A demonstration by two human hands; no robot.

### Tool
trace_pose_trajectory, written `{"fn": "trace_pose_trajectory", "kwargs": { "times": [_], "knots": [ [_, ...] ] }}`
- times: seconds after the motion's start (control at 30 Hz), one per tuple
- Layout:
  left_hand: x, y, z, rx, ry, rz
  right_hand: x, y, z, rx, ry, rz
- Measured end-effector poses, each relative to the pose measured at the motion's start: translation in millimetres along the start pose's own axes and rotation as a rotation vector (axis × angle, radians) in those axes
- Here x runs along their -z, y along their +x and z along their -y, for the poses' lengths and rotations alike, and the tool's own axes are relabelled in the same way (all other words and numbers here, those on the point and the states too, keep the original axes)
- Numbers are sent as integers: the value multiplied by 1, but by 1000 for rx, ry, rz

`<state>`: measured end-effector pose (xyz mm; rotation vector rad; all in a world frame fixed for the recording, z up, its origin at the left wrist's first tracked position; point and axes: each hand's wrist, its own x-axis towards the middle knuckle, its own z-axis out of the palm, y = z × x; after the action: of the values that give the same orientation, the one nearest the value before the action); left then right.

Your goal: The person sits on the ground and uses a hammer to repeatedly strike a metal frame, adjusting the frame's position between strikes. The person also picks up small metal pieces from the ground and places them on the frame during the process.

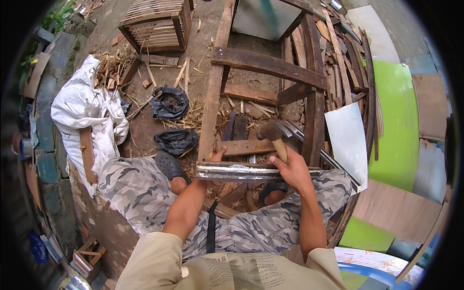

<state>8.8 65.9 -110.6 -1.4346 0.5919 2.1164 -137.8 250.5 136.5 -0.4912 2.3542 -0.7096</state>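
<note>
At frame centre, I'm gripping the claw hammer (273,134) in my closed right hand (293,169), while my left hand (216,162) is clamping the metal-edged wooden strip (241,171) steady across my knees.

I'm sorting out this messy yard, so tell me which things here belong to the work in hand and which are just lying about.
In use:
- hammer, in the right hand
- metal-edged strip, gripped by the left hand
- wooden frame in front

Lying about:
- white sack
- two black bags
- slatted crate
- green board
- wood scraps
</note>
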Motion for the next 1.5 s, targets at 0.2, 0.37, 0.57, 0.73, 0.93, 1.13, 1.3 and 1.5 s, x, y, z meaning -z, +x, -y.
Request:
{"fn": "trace_pose_trajectory", "kwargs": {
  "times": [0.2, 0.37, 0.57, 0.73, 0.93, 1.13, 1.3, 1.5],
  "knots": [
    [12, -6, -11, -576, -70, -75, -12, 1, 8, 51, -34, -66],
    [-11, 10, -25, -502, -150, 395, -11, -9, 9, 6, 74, -161],
    [-9, 84, 48, -513, 1132, -651, -10, -18, -9, -52, 105, -202],
    [5, 97, 96, -405, 1269, -644, -14, -19, -3, -28, 93, -210],
    [32, 96, 101, -641, 1205, -558, -23, -12, 0, -18, 109, -232],
    [93, 77, 77, -1376, 1002, -209, -20, -11, 22, 0, 116, -163],
    [81, -36, -22, -1006, 1415, 68, -30, -7, 5, 113, 99, -220],
    [86, -123, -18, -821, 903, -547, -34, -9, 5, 185, 158, -245]
  ]
}}
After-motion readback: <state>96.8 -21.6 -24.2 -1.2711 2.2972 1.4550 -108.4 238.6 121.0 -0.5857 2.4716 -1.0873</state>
